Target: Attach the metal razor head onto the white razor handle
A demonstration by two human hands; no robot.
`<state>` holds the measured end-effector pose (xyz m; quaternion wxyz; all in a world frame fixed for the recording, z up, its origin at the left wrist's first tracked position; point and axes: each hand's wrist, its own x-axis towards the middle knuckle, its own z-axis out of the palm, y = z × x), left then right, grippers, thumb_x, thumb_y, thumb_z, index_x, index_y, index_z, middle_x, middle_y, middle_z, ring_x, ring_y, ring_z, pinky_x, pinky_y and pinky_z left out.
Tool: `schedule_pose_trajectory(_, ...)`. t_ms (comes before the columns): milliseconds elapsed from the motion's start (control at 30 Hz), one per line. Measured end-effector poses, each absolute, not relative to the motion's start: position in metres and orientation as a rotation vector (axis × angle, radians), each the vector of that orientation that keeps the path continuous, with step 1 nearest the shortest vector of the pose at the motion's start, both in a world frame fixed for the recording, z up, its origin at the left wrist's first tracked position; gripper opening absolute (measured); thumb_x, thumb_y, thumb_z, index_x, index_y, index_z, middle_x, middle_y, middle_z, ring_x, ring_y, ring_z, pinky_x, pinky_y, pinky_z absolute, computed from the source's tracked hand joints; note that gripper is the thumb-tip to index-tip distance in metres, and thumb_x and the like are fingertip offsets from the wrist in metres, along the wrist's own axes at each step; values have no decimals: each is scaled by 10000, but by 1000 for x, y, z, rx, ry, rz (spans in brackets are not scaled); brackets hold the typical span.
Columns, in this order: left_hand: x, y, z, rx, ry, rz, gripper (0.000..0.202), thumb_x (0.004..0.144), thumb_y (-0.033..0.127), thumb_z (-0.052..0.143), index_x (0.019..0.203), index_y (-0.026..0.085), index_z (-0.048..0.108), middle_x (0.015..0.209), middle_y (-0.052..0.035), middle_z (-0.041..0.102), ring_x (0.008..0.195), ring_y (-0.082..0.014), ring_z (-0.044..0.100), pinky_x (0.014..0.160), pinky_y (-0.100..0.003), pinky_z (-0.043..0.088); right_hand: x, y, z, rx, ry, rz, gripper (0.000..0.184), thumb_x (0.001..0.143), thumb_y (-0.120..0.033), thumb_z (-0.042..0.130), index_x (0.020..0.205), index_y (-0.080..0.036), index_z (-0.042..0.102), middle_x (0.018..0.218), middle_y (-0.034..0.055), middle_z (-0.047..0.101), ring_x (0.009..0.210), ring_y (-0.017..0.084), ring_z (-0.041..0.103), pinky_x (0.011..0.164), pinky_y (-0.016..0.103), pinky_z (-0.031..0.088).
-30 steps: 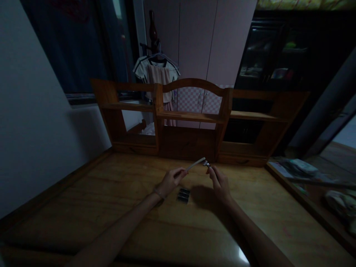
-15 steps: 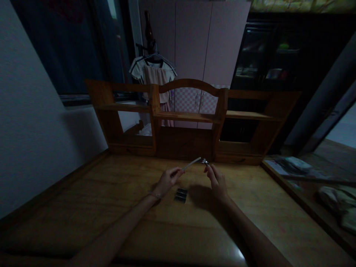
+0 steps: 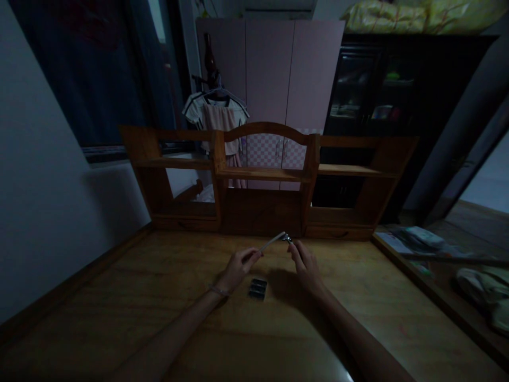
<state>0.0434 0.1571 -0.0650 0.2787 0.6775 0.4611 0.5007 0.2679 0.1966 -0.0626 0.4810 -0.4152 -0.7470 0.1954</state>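
First, one wooden desk (image 3: 99, 302), pale brown, filling the lower half of the frame. One pink wardrobe (image 3: 266, 74), upper centre, checked panels low on its doors. One dark cabinet (image 3: 433, 85), glass-fronted, upper right. One wooden shelf unit (image 3: 262, 173), across the middle, at the desk's far edge. One light shirt with dark trim (image 3: 194, 110), on a hanger, left of upper centre. Right hand (image 3: 307, 265), right of centre: fingers curled round a tool. Left hand (image 3: 237, 266), just left of centre: thumb and fingers pinched on a stick's lower end. One pale stick (image 3: 272, 242), centre, slanting up rightward. One set of three black strips (image 3: 257, 289), below centre, on the desk. One metal-headed tool (image 3: 287, 239), centre, its head at the stick's upper tip; contact cannot be told.
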Motion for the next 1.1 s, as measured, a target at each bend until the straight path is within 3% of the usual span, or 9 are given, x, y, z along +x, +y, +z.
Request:
schedule_pose_trajectory(500, 43, 160, -67, 1811, 1258, 1278, 383, 888, 464, 484, 930, 140, 686, 893, -59, 679, 865, -197, 605, 766, -249, 440, 272, 203, -73, -1050, -1859, 437, 327, 967, -444, 322, 986, -217, 556, 839, 54, 637, 732, 194, 604, 655, 275, 403)
schedule_pose_trajectory(867, 44, 164, -70, 1826, 1311, 1294, 358, 895, 443, 476, 940, 162, 692, 938, -64, 691, 890, -208, 612, 813, -284, 446, 269, 204, -69, -1064, -1918, 406, 326, 967, -455, 335, 985, -221, 561, 741, 31, 637, 641, 192, 607, 580, 269, 373)
schedule_pose_trajectory(1100, 42, 166, -71, 1817, 1295, 1284, 353, 897, 439, 487, 967, 165, 698, 979, -65, 691, 936, -210, 613, 845, -287, 436, 273, 203, -68, -1064, -1936, 454, 320, 971, -444, 329, 986, -229, 566, 824, 37, 661, 726, 199, 622, 654, 285, 410)
